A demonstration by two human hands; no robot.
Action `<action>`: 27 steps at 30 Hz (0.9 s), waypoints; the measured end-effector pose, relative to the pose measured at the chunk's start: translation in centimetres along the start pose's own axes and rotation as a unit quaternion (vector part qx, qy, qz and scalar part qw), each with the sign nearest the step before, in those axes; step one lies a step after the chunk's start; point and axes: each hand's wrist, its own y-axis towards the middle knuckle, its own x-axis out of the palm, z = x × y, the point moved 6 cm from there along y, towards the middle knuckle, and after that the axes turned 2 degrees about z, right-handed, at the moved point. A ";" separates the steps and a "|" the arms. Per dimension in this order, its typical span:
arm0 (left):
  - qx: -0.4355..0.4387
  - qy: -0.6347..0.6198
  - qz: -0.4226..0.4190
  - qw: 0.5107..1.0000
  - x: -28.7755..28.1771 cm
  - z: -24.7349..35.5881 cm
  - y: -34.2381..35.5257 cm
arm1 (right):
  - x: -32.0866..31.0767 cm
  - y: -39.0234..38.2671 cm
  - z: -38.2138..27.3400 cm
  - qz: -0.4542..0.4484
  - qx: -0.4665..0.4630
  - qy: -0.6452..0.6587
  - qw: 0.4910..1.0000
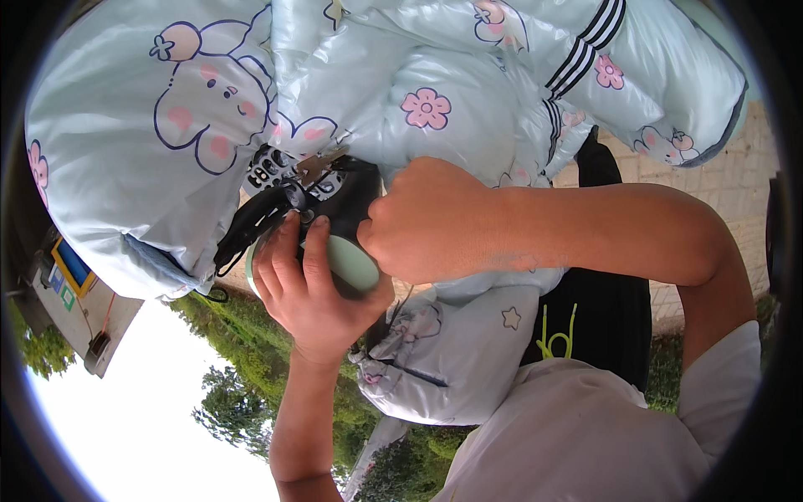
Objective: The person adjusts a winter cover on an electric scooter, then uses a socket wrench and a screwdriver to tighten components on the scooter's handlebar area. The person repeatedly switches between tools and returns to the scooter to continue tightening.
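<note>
A rounded mint-green and black part [353, 263] sits in the middle, below a padded, shiny pale-mint cover printed with cartoon rabbits and pink flowers [468, 75]. My left hand [314, 284] grips this part from below, its fingers curved over the top. Just to the right, my right hand [435, 219] is closed in a fist against the black side; whatever its fingers hold is hidden. Above my left fingertips are black cables [259, 222] and a dark strip with pale markings [330, 186], with a small brownish piece [322, 166] across it.
A lower padded section [452, 368] of the same print hangs below my right wrist. Black fabric with a neon-yellow drawstring [556, 343] lies beside it. Light paving [669, 309] shows at right, and green trees [242, 393] at lower left. A blue panel with a yellow frame [74, 266] stands at far left.
</note>
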 end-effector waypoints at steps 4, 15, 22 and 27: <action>0.007 -0.006 0.010 1.000 -0.2 0.1 0.0 | 0.0 -0.3 -0.6 -0.009 0.031 0.011 0.999; 0.011 -0.006 0.011 1.000 -0.1 0.1 -0.1 | 0.8 -0.2 1.3 0.020 0.035 0.097 0.995; 0.014 -0.001 0.009 1.000 -0.2 0.2 0.0 | 0.7 -0.1 1.6 0.034 0.029 0.120 0.992; 0.013 -0.002 0.010 1.000 -0.2 0.2 0.0 | 0.7 -0.1 1.6 0.038 0.023 0.131 0.990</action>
